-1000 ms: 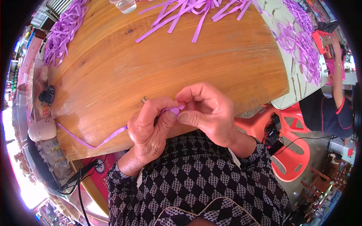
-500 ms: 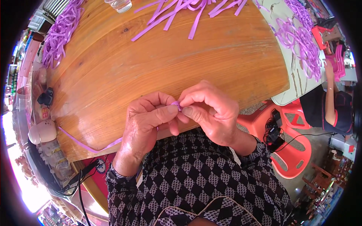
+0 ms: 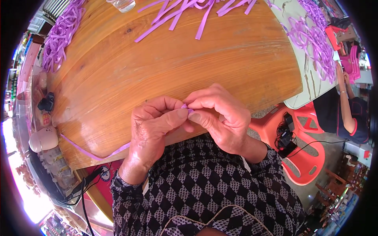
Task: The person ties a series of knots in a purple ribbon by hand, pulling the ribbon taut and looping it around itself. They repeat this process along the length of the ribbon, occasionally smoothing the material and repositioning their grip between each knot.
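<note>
A small folded bit of purple ribbon (image 3: 190, 111) is pinched between both my hands, above the near edge of the wooden table (image 3: 165, 67). My left hand (image 3: 154, 122) closes thumb and forefinger on its left side. From the other side my right hand (image 3: 220, 116) grips it with thumb and index finger. The ribbon's tail (image 3: 94, 156) runs out past my left wrist and lies along the table's near left edge. My fingertips hide most of the folded part.
Loose purple ribbon strips (image 3: 185, 15) lie at the far side, beside a clear cup (image 3: 125, 4). Ribbon heaps sit at far left (image 3: 65, 35) and on a white table (image 3: 293, 103) at right. Orange stools (image 3: 303, 157) hold black cables. A co-worker (image 3: 350, 114) is at right.
My fingers have shifted slightly on the ribbon, and a pointed purple corner now shows above my fingertips. The co-worker's arms at right have moved, with both hands now visible.
</note>
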Tool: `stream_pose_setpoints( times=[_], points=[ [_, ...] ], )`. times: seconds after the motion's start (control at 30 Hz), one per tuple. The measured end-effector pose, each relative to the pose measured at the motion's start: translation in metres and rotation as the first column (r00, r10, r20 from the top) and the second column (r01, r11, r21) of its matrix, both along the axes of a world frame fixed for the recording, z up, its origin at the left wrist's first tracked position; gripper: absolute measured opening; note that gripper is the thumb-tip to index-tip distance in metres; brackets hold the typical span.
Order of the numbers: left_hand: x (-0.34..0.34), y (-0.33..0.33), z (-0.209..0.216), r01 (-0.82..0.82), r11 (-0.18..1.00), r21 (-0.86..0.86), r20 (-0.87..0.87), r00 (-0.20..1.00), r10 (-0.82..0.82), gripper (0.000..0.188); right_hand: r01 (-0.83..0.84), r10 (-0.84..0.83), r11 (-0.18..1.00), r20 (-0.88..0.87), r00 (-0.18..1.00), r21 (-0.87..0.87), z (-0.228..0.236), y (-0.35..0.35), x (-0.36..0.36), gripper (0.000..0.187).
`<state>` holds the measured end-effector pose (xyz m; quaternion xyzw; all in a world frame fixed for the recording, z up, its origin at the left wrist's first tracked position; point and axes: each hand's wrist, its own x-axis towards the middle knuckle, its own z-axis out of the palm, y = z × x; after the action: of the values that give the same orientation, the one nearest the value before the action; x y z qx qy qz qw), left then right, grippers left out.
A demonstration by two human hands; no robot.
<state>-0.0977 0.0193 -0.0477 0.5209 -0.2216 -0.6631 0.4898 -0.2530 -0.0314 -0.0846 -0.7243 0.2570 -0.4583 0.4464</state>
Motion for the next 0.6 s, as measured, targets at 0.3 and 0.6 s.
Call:
stream_pose_setpoints(
  times=[0.3,0.6],
  points=[
    [-0.003,0.004,0.003,0.005,0.998,-0.069,0.097,0.995,0.002,0.010,-0.050,0.038,0.979,0.062,0.997,0.199,0.003,-0.005,-0.004,0.010],
    [0.006,0.002,0.008,-0.046,0.956,-0.289,0.254,0.959,0.123,0.029,-0.106,0.085,0.938,0.078,0.993,0.331,0.006,-0.005,-0.012,0.013]
  ],
)
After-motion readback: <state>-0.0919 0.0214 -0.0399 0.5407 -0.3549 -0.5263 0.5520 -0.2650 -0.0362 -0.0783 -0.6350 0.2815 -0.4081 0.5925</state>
